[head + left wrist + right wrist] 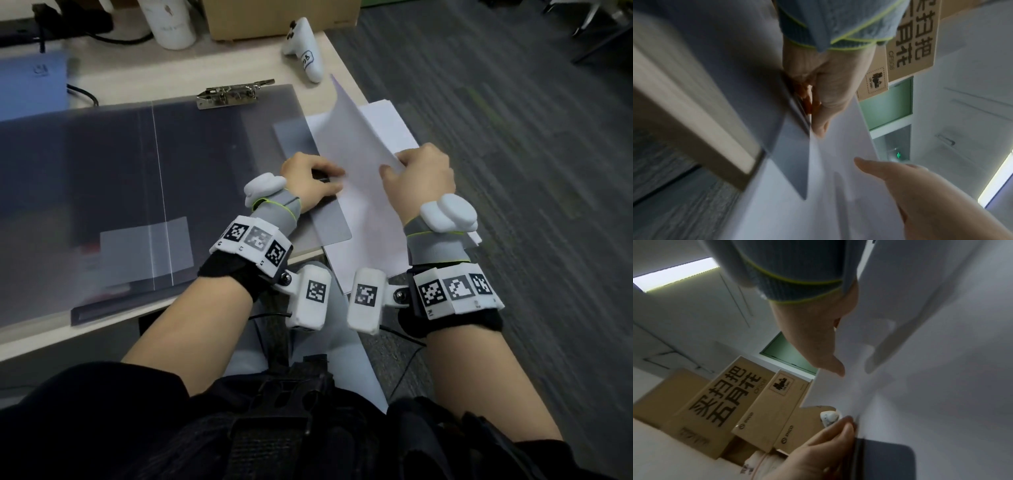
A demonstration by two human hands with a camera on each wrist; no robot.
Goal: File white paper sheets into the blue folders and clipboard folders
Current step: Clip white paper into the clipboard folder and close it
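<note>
a: which step is this?
b: lifting one white sheet (356,150) off the paper stack (387,118) at the table's right edge. right hand (423,178) pinches its near edge, left hand (308,181) pinches its left side
a: next?
b: likely carry it left to the open clipboard folder (137,192), under the clip (233,94)
a: its look?
b: thin, curling upward

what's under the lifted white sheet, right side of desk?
Under the lifted sheet lies a stack of white paper, part of it overhanging the desk edge. A grey pad pokes out on the left. The stack's middle is hidden by the sheet and both hands.
</note>
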